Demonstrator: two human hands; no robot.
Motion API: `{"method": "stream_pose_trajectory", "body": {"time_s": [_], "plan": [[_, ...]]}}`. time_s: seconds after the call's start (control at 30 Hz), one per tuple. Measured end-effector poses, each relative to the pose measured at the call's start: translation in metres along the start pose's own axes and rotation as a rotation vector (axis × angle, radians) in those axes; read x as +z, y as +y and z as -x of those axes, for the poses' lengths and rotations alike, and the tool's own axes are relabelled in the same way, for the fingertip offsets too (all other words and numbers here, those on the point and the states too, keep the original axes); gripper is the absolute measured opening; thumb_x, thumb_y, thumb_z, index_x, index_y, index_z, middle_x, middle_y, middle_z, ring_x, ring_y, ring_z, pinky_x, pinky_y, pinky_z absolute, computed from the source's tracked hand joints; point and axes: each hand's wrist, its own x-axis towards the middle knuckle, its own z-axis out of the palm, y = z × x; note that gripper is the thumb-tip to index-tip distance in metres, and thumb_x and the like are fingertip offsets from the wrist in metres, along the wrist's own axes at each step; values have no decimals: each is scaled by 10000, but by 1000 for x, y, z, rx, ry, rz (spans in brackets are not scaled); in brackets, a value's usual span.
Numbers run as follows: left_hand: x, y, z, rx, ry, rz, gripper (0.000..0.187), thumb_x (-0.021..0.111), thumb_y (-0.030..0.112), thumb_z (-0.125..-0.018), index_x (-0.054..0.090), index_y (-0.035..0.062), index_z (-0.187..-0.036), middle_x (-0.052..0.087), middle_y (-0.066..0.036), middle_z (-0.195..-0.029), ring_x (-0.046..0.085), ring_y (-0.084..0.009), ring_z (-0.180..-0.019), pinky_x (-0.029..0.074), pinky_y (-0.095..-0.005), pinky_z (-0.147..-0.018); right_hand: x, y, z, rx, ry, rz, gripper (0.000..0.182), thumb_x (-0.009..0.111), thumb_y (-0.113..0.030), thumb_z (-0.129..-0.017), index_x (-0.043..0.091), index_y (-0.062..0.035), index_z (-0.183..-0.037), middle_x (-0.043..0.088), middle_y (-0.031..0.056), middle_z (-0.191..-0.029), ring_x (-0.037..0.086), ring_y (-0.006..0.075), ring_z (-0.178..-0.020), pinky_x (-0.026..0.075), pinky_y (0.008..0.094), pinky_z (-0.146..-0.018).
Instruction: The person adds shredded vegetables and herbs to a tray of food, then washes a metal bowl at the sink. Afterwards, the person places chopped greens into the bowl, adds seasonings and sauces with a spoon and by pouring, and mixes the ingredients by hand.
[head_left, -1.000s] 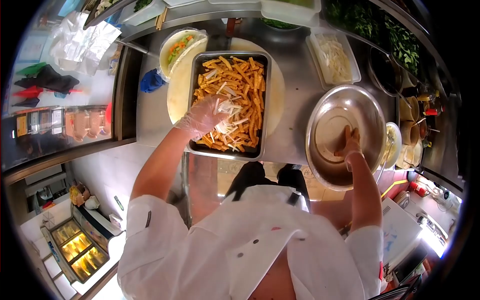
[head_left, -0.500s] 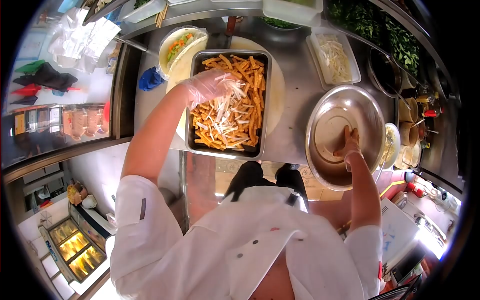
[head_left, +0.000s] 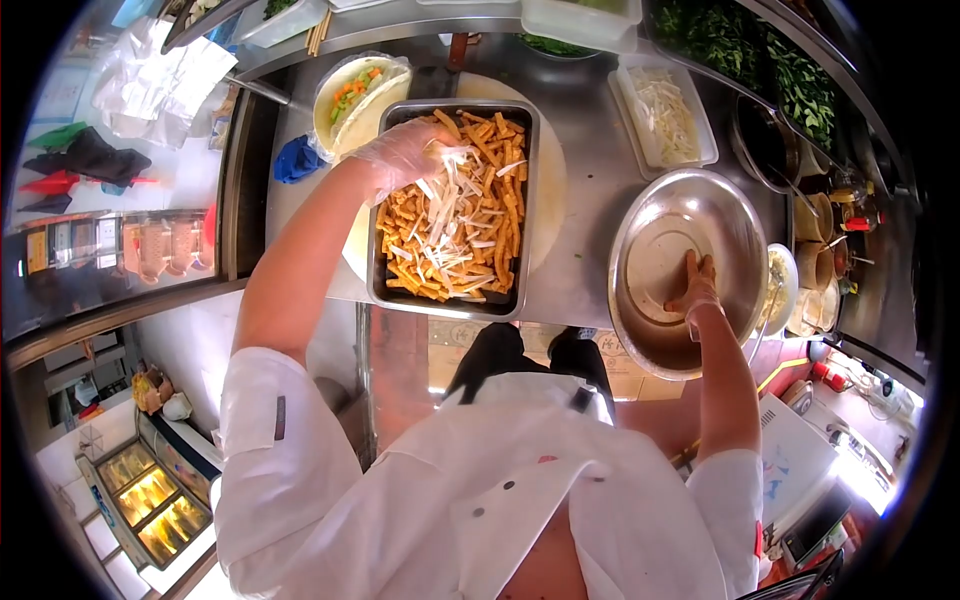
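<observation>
My left hand (head_left: 400,158), in a clear plastic glove, is over the upper left of a metal tray (head_left: 374,270). Its fingers are curled at a bunch of pale white strips (head_left: 455,165), partly hidden under the glove. Brown fried-looking strips (head_left: 508,215) fill the tray, and more white strips lie scattered across their middle. On the right, my right hand (head_left: 697,290) reaches into a big steel bowl (head_left: 640,215), fingers stretched and apart against its inside. Nothing shows in that hand. The bowl's visible bottom holds no food.
Under the tray is a round pale board (head_left: 548,190). A plastic tub of white strips (head_left: 665,115) stands behind the bowl. Wraps with chopped vegetables (head_left: 358,95) sit at back left beside a blue cloth-like item (head_left: 298,160). Leafy greens (head_left: 800,85) lie at back right.
My left hand has drawn back a little to the left and up, and its fingers look more bent. My right hand stays in the bowl. The whole view has shifted slightly.
</observation>
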Motion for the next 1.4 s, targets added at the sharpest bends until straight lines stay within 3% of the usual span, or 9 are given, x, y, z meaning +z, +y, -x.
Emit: {"method": "stream_pose_trajectory", "body": {"time_s": [0.1, 0.23, 0.47, 0.5, 0.63, 0.73, 1.07, 1.17, 1.4], "plan": [[8, -20, 8, 92, 156, -34, 509, 692, 110, -899, 576, 114, -1394, 652, -157, -1279, 628, -286, -1164, 487, -377, -1063, -2, -2, 2, 6, -11, -9, 1443, 1001, -241, -542, 100, -234, -1669, -2, 247, -1707, 125, 416, -1574, 236, 359, -1266], [23, -35, 20, -135, 186, -14, 486, 673, 146, -941, 537, 111, -1406, 685, -153, -1202, 702, -248, -882, 561, -379, -907, 2, 2, -1, 3, -5, -11, 1444, 1003, -240, -538, 104, -235, -1669, -12, 245, -1708, 125, 415, -1575, 234, 357, -1267], [49, -26, 72, -311, 252, 261, 403, 665, 159, -946, 515, 34, -1299, 642, -199, -1171, 669, -305, -1086, 489, -384, -991, -6, -7, 5, 25, -27, -20, 1420, 998, -201, -554, 117, -195, -1668, 4, 255, -1704, 133, 413, -1573, 224, 347, -1266], [67, -44, 74, -157, 409, 249, 324, 671, 104, -930, 554, 20, -1219, 652, -162, -1074, 691, -242, -946, 545, -346, -835, -9, -9, 7, 32, -33, -21, 1414, 996, -187, -560, 117, -175, -1668, 13, 259, -1702, 141, 412, -1571, 221, 340, -1265], [97, -45, 80, -200, 525, 923, 178, 679, 107, -945, 615, 21, -1086, 671, -70, -884, 663, -120, -701, 507, -250, -548, -11, -12, 10, 16, -13, -33, 1403, 992, -165, -582, 104, -176, -1669, 23, 237, -1709, 145, 401, -1573, 220, 336, -1267], [103, -37, 88, -310, 557, 864, 165, 669, 123, -960, 632, 16, -1080, 672, -67, -859, 643, -114, -667, 523, -257, -570, -10, -13, 11, 28, -4, -20, 1398, 994, -164, -595, 99, -177, -1669, 30, 222, -1713, 158, 389, -1573, 227, 333, -1265], [103, -45, 101, -285, 522, 443, 270, 740, 147, -859, 668, 42, -1097, 697, -157, -1063, 678, -310, -1017, 528, -388, -922, -12, -16, 13, 40, -15, -7, 1392, 990, -190, -607, 91, -189, -1670, 20, 222, -1714, 151, 381, -1576, 230, 329, -1264], [110, -40, 113, -159, 480, 248, 284, 755, 153, -867, 639, 28, -1095, 654, -136, -1100, 655, -245, -989, 529, -353, -878, -16, -20, 18, 48, -19, 1, 1379, 989, -184, -617, 98, -176, -1669, 38, 220, -1713, 170, 375, -1573, 231, 314, -1261], [122, -33, 128, 101, 424, 101, 300, 715, 49, -870, 620, 33, -1154, 591, -195, -1158, 629, -374, -1052, 521, -405, -954, -16, -19, 17, 41, -9, -3, 1384, 990, -172, -602, 107, -172, -1668, 52, 225, -1709, 159, 376, -1575, 216, 304, -1262]]}}
